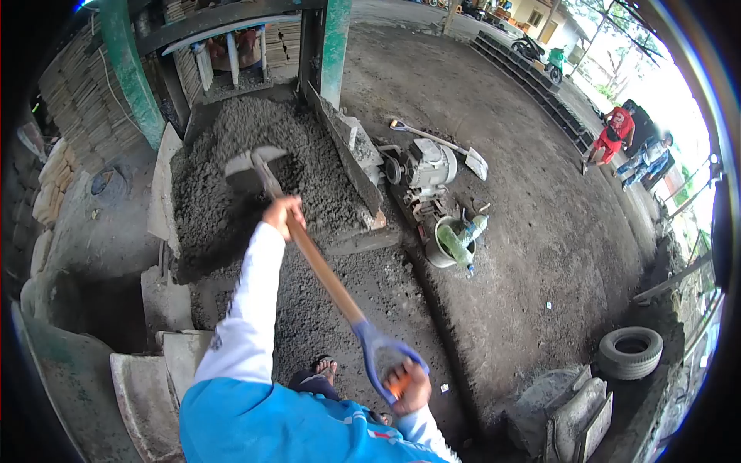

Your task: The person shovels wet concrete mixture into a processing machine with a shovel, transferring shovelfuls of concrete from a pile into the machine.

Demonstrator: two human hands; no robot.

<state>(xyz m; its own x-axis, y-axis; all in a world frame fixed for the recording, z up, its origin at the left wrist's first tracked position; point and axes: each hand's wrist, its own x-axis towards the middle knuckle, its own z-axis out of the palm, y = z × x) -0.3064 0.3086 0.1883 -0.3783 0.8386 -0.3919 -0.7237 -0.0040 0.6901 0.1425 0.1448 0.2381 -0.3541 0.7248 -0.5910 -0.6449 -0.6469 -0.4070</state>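
A shovel point(328, 279) with a wooden shaft and a blue D-shaped grip slants across the middle of the view. My left hand point(284, 216) is closed around the shaft, a little below the metal blade. Lower right, my right hand point(409, 384) is wrapped around the orange bar of the grip. The blade rests at a heap of damp grey mix point(224, 135), which lies in a trough between upright side boards. Some of the blade's lower edge is hard to tell from the mix.
Right of the trough stand an electric motor point(429, 166), a second shovel point(444, 140) and a bucket point(441, 245) with plastic bottles. A tire point(630, 353) and concrete pieces point(567, 417) lie lower right. Curved slabs point(143, 397) stand lower left. Two people point(616, 133) are far right.
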